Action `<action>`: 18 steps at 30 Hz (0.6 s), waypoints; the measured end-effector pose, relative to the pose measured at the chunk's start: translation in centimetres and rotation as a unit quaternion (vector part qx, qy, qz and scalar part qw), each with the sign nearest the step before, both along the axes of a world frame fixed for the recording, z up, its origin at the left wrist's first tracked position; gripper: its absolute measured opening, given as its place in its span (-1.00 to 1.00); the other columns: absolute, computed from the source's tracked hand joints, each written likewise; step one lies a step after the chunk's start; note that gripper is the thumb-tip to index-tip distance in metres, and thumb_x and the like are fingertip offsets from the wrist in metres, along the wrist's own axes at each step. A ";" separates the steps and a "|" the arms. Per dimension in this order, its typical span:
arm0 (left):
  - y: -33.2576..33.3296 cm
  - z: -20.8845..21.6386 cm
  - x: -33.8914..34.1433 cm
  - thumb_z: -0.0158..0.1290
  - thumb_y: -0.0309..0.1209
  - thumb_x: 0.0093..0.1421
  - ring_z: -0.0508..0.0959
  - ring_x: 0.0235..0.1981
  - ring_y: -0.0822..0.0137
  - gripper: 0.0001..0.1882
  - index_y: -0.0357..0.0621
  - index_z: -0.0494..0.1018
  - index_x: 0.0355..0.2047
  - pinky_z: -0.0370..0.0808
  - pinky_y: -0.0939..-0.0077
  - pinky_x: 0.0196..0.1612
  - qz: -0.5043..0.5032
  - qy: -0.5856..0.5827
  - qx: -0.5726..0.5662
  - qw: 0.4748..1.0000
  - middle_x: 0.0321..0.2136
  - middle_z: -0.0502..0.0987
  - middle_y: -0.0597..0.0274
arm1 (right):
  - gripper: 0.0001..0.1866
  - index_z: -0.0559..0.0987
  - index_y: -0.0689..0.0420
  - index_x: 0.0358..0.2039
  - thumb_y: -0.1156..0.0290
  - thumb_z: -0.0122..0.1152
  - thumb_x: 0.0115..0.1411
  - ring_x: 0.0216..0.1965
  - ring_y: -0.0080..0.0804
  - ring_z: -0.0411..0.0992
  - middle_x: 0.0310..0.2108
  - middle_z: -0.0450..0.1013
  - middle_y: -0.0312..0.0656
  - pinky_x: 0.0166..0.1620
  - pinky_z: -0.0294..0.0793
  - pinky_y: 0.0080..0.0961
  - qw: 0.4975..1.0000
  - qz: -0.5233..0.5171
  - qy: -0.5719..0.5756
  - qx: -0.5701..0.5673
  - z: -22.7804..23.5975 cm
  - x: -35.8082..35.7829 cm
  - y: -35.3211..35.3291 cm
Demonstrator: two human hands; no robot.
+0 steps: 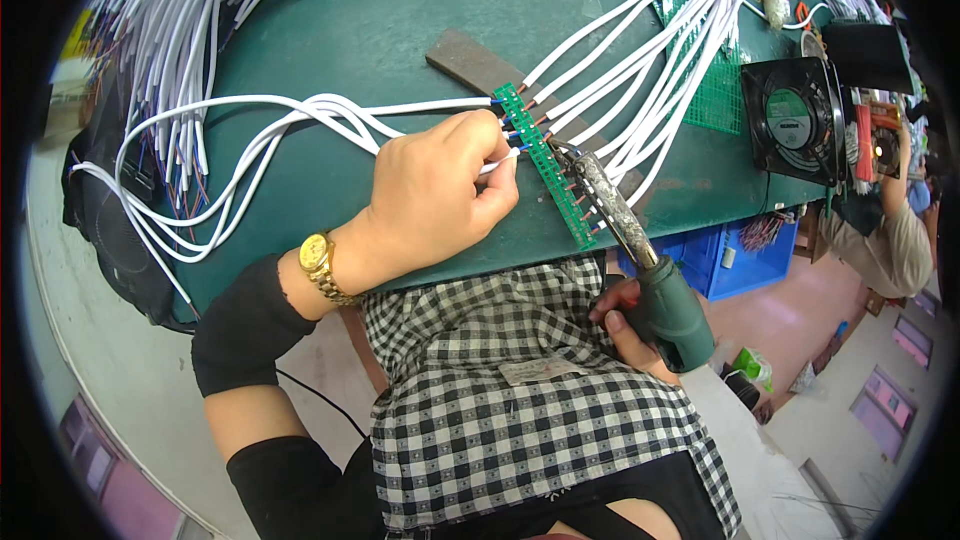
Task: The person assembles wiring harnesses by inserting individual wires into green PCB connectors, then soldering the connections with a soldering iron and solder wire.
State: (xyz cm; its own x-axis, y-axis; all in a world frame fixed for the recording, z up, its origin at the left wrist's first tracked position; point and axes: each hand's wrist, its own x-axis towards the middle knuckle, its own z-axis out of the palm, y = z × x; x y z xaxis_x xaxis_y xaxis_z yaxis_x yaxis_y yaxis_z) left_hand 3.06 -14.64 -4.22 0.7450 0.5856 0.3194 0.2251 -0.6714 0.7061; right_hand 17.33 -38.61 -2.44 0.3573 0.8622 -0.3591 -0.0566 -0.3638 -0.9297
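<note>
My left hand (425,195) pinches a white cable (497,164), its blue-wired end at the left edge of a narrow green circuit board strip (560,190). My right hand (630,340) is wrapped round the dark green handle of a soldering iron (675,315). The iron's bent tip reaches the strip beside the fingers of my left hand. More white cables (255,115) run from the strip's upper left side toward the left. Several others (610,85) fan out from its right side, joined by brownish wire ends. My left fingertips partly cover the cable ends there.
Under the strip lies a dark flat bar (465,52) on the green work surface (400,10). A thick bundle of white cables (180,30) hangs at the left. To the right stand a black fan (793,122) and a blue bin (735,255); another person (885,240) is beyond.
</note>
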 end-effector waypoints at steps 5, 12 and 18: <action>-0.2 -0.4 0.1 0.13 -0.53 -0.08 0.42 -0.73 0.19 -0.81 -0.12 0.28 -0.56 0.33 0.38 -0.69 -0.009 -0.004 0.066 0.998 -0.66 0.36 0.24 | -0.85 0.46 0.24 -0.28 0.49 0.14 0.13 -0.42 -0.52 0.41 -0.46 0.44 -0.24 -0.32 0.42 -0.55 0.998 -0.044 0.027 0.025 -0.9 -0.5 -0.2; -0.3 -0.5 0.0 0.13 -0.55 -0.11 0.40 -0.75 0.21 -0.79 -0.11 0.27 -0.58 0.32 0.40 -0.70 -0.017 -0.011 0.098 0.995 -0.67 0.33 0.25 | -0.63 0.35 0.10 -0.07 0.55 0.21 0.12 -0.44 -0.37 0.46 -0.43 0.45 -0.12 -0.35 0.47 -0.44 0.987 0.088 -0.121 0.059 -3.7 0.9 -2.2; -0.4 -0.2 0.1 0.14 -0.54 -0.14 0.39 -0.75 0.23 -0.78 -0.11 0.27 -0.59 0.31 0.41 -0.70 0.001 -0.012 0.069 0.998 -0.68 0.34 0.25 | -0.86 0.57 0.08 -0.44 0.44 0.25 -0.09 -0.51 -0.31 0.51 -0.53 0.52 -0.24 -0.37 0.51 -0.45 0.992 0.018 -0.124 -0.008 -2.6 0.2 -0.8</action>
